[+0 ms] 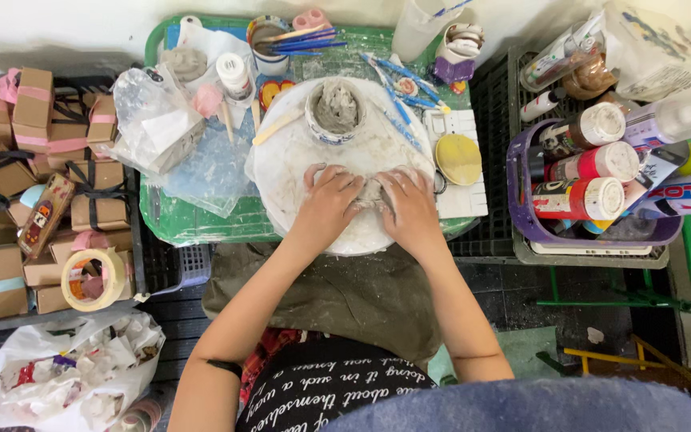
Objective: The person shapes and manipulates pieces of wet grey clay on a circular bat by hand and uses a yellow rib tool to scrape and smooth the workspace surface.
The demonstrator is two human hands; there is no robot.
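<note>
Both hands, left [328,202] and right [412,206], press together on wet grey clay [371,192] atop a round white board [281,172].

Arms: bare from the shoulder down, no sleeves.
Left hand [328,204]: ungloved, no rings visible, pale clay residue on the fingers.
Right hand [411,206]: ungloved, whitish clay film across knuckles and fingers.
Left forearm: thin dark band [224,367], below the left hand.
Torso: black garment [321,392] bearing white script lettering.
</note>
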